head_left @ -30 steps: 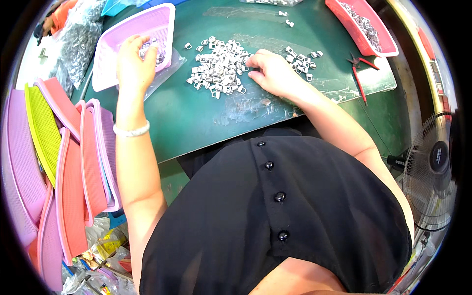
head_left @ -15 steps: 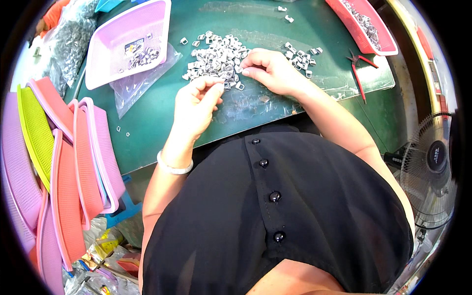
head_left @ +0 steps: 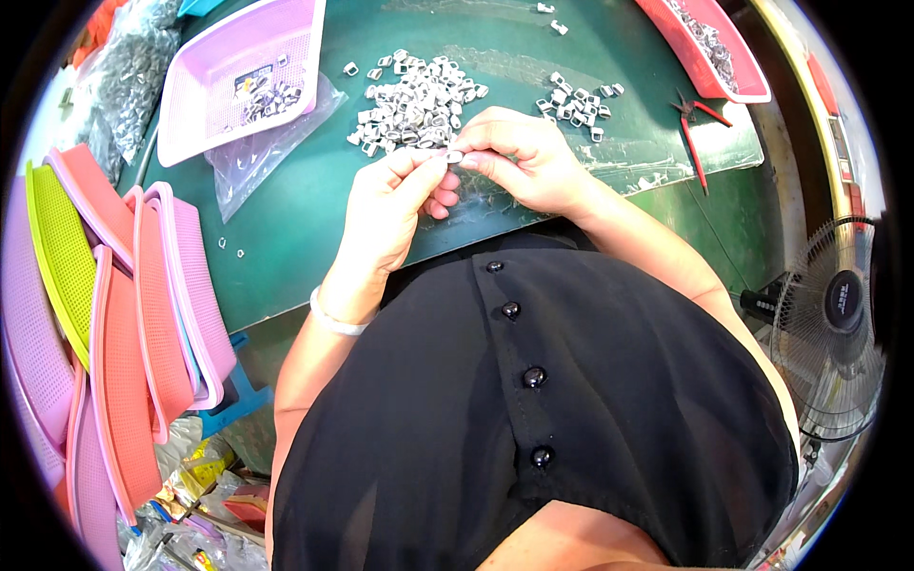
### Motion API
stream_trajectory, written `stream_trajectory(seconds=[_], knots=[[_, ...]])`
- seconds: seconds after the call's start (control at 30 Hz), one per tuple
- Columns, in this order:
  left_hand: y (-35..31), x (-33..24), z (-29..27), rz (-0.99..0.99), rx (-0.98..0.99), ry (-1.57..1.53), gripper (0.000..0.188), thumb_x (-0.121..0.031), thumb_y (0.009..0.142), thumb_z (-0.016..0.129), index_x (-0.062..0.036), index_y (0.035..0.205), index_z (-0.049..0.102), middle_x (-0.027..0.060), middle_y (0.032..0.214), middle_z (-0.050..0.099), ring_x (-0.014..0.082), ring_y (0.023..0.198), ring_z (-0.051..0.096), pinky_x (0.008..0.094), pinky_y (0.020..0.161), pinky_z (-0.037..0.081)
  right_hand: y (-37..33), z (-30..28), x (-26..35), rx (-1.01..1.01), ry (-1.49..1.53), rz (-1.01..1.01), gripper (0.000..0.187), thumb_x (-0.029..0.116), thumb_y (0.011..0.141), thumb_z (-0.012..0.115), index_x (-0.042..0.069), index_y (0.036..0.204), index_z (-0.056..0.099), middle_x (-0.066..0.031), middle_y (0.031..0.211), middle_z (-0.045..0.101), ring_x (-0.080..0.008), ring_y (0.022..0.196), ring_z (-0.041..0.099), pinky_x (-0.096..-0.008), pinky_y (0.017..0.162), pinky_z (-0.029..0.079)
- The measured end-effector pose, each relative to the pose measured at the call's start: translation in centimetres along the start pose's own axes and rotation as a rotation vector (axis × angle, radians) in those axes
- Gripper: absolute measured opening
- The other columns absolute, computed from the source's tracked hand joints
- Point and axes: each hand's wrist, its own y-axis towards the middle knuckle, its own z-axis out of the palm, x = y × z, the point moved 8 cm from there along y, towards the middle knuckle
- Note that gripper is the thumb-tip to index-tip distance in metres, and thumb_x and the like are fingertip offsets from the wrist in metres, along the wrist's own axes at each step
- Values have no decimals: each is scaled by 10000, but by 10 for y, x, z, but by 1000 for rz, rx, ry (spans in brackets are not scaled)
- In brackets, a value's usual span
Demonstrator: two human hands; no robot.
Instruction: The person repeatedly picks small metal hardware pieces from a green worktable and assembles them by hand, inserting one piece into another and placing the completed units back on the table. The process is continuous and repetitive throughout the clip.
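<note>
Between the fingertips of both hands sits a small silvery metal buckle-like piece (head_left: 455, 157). My left hand (head_left: 392, 205) pinches it from the left, thumb against forefinger, and my right hand (head_left: 528, 160) pinches it from the right. Just beyond my fingers lies a heap of similar small metal loops (head_left: 414, 100) on the green table (head_left: 295, 219). To the right of that heap is a smaller group of the same pieces (head_left: 576, 103). My fingers partly cover the held piece, so its exact shape is hard to make out.
A pink-purple basket (head_left: 181, 95) with metal parts stands left, on a clear plastic bag (head_left: 233, 186). Red-handled pliers (head_left: 693, 143) lie right, below a red basket of parts (head_left: 752, 86). Stacked baskets (head_left: 124, 381) fill the left side; a fan (head_left: 843, 305) stands right.
My hands have come together in front of the heap; the right moved left and slightly nearer. Both now pinch one small metal piece.
</note>
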Motion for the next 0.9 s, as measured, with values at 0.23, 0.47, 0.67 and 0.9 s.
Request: stream_trajectory(seconds=[0.23, 0.47, 0.67, 0.9], knots=[[1, 4, -1, -13, -1, -22, 139, -114, 855, 559, -1, 918, 610, 51, 735, 615, 93, 610, 562, 202, 554, 448, -3, 1, -1, -12, -24, 6, 109, 26, 782, 606, 17, 890, 614, -81, 833, 608, -187, 734, 600, -258, 639, 473], [2, 9, 1, -35, 9, -15, 141, -147, 863, 551, -22, 892, 607, 34, 734, 611, 86, 603, 555, 195, 547, 435, -7, 2, -5, 7, -50, 53, 97, 41, 789, 604, 12, 882, 610, -84, 818, 604, -186, 723, 596, -260, 632, 470], [2, 15, 3, -69, 9, -27, 165, -137, 858, 556, 8, 913, 615, 39, 725, 603, 79, 595, 535, 195, 540, 430, -8, 0, -5, 11, -104, 48, 84, 44, 783, 600, 20, 864, 606, -83, 804, 602, -198, 720, 595, -276, 631, 474], [0, 22, -2, -85, 22, 34, 175, -151, 864, 544, 0, 922, 613, 24, 732, 596, 76, 613, 535, 194, 558, 429, -11, -59, -39, 73, -908, 270, 135, 169, 764, 588, 53, 826, 620, -97, 793, 586, -286, 782, 584, -376, 703, 472]])
